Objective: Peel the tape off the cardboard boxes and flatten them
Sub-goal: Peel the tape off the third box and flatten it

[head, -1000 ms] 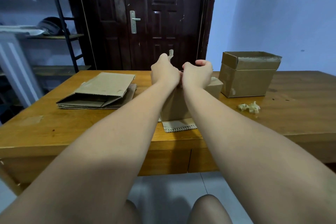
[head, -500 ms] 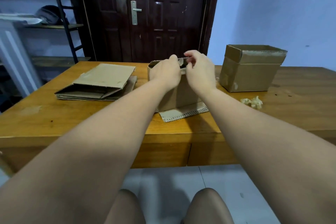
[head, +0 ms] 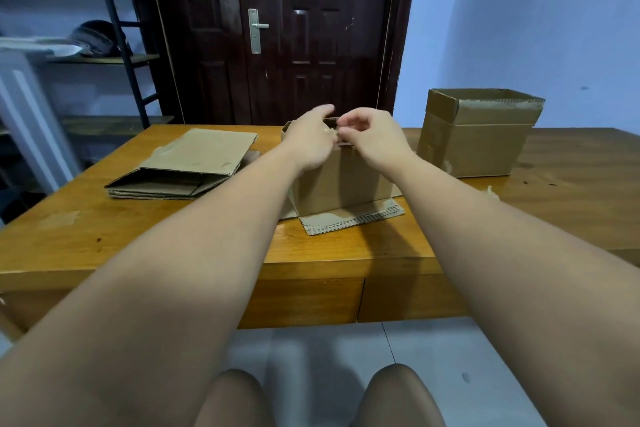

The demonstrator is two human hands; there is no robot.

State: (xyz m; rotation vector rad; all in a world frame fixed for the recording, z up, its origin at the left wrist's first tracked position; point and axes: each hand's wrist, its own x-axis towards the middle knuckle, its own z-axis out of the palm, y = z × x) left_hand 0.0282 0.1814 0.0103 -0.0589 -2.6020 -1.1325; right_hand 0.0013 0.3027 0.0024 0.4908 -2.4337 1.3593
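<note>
On the wooden table (head: 173, 229) both hands meet at the box (head: 343, 184) rim. The right hand (head: 372, 139) pinches what seems tape (head: 331, 134), and I cannot tell the left hand's (head: 310, 144) grip. It is the peeling step, I think; next it needs a steady pull.

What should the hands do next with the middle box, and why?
Probably pull the right hand back, peeling along the box: its fingers pinch at the top rim, the left hand sits beside them, and the box stands unflattened.

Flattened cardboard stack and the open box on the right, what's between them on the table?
In the head view, a third box stands between the flattened stack and the open box, with the left hand and right hand at its top rim.
</note>
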